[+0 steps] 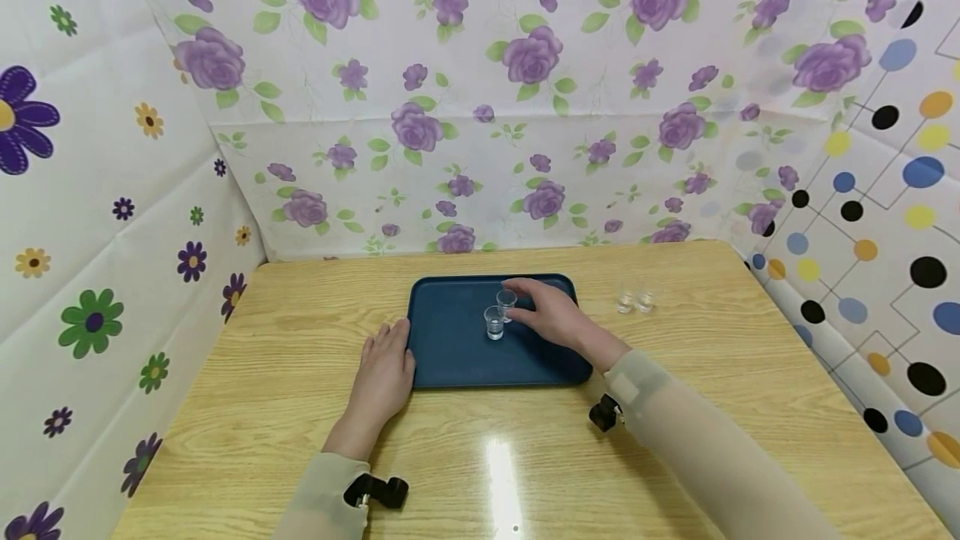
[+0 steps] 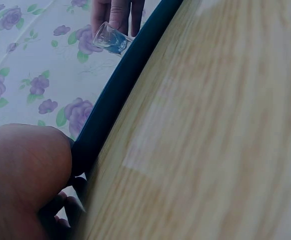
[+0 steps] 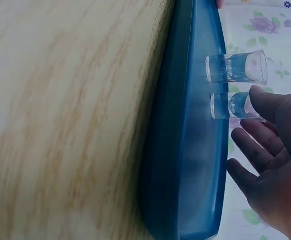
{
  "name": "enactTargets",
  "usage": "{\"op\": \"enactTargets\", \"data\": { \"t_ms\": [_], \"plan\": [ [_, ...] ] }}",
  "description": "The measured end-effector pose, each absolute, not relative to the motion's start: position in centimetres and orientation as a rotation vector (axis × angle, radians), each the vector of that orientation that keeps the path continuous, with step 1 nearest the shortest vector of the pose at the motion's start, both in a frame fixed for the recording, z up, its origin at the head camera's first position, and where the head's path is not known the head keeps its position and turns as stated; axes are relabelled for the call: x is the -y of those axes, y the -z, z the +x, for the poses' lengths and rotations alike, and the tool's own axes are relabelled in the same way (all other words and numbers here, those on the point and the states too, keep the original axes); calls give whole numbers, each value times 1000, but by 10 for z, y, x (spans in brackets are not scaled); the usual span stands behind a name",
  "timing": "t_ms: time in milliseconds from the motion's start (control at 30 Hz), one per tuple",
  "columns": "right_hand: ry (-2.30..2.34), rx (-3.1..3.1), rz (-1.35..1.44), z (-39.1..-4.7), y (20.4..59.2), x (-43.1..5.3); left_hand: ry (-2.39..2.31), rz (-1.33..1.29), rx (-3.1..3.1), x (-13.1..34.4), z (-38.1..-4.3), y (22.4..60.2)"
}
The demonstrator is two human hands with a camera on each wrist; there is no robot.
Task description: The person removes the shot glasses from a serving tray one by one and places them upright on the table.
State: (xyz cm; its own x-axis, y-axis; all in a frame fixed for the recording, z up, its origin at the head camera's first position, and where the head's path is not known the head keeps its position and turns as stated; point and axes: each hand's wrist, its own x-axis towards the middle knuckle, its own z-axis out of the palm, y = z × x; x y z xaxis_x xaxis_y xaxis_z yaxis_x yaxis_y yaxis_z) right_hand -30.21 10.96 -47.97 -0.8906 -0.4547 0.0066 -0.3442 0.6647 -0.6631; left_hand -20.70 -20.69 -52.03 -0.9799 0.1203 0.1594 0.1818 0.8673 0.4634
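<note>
Two clear shot glasses stand side by side near the middle of a dark blue tray (image 1: 450,365). My right hand (image 1: 551,315) reaches in from the right and holds the farther shot glass (image 3: 220,106) between thumb and fingers, the thumb at its rim. Just to the left and nearer stands the other shot glass (image 1: 494,325), upright and untouched. My left hand (image 1: 384,369) rests against the tray's left edge, its fingers lying forward along the rim. In the left wrist view the left thumb side (image 2: 30,165) meets the tray's wall.
Two more shot glasses stand close together on the wooden table (image 1: 262,407) right of the tray, the nearer-left glass (image 1: 625,300) beside the other glass (image 1: 645,300). Flowered cloth (image 1: 480,148) hangs behind, and patterned cloths border both sides.
</note>
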Motion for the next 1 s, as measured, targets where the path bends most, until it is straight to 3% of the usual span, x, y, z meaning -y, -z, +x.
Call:
{"op": "enactTargets", "data": {
  "t_ms": [1000],
  "plan": [
    [1084,-2771,-630,-301,482,-110,741,-251,2903,207,-206,519]
  ]
}}
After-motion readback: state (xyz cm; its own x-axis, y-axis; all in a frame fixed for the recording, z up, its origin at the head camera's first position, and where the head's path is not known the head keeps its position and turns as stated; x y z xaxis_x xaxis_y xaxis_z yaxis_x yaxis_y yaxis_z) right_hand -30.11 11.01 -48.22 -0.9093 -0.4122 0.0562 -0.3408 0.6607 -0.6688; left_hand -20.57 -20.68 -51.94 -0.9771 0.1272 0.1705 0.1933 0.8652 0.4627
